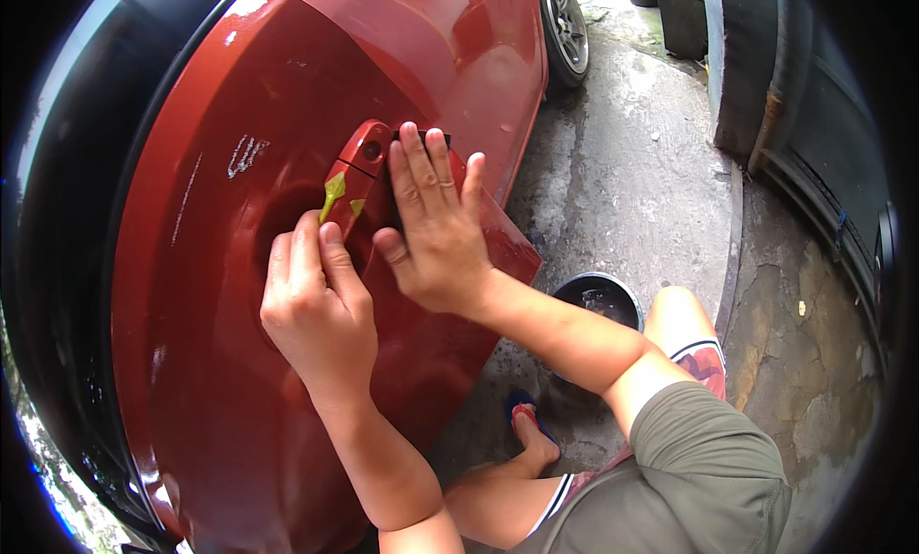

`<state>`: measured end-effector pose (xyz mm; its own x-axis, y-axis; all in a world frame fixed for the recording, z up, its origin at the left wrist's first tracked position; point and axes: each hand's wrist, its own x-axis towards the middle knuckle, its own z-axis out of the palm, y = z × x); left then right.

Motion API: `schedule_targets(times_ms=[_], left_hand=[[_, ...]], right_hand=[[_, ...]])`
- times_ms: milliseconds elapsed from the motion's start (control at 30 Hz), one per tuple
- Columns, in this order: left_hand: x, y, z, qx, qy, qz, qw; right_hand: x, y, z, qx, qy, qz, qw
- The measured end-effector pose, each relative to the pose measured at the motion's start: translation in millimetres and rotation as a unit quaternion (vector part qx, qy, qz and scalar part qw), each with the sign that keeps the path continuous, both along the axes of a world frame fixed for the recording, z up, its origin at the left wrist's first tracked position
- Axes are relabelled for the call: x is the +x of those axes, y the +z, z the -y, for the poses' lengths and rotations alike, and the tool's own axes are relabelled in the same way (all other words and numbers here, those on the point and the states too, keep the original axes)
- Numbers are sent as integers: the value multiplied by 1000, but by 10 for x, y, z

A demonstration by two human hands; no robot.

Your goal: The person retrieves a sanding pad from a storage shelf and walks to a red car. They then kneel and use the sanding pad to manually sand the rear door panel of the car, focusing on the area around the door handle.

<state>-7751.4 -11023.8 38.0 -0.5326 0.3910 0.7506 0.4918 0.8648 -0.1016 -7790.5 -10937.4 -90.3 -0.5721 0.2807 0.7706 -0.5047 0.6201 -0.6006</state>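
A red car door panel (pixel 421 363) fills the left and middle of the view, with a red door handle (pixel 364 152) on it. My left hand (pixel 319 296) is closed in a pinch on a thin yellow-green strip (pixel 334 188) with a pointed, leaf-like end, which lies against the handle. A small yellow-green patch (pixel 357 208) shows on the handle beside it. My right hand (pixel 436 219) is open, its fingers stretched out flat beside the handle. Part of a black flat piece (pixel 440 139) shows behind those fingers; its full shape is hidden.
A black basin (pixel 603 300) stands on the concrete ground (pixel 622 171) near my leg. The car's wheel (pixel 565 28) is at the top. A dark metal gate (pixel 814 123) runs along the right, near a dark bin (pixel 682 20). Pale scuffs mark the red panel.
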Motion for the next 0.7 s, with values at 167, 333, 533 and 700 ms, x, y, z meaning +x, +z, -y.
schedule_targets(times_ms=[167,333,533,700], left_hand=[[19,37,-21,-1,3,-5,1000],[1,-24,-18,5,-3,-7,1000],[115,7,-91,3,-5,8,1000],[171,40,-124,-4,-8,-8,1000]], right_hand=[[416,-200,299,12,43,21,999],[96,193,81,-71,-52,28,996],[40,226,-111,-69,-101,38,992],[541,-76,282,-18,49,15,999]])
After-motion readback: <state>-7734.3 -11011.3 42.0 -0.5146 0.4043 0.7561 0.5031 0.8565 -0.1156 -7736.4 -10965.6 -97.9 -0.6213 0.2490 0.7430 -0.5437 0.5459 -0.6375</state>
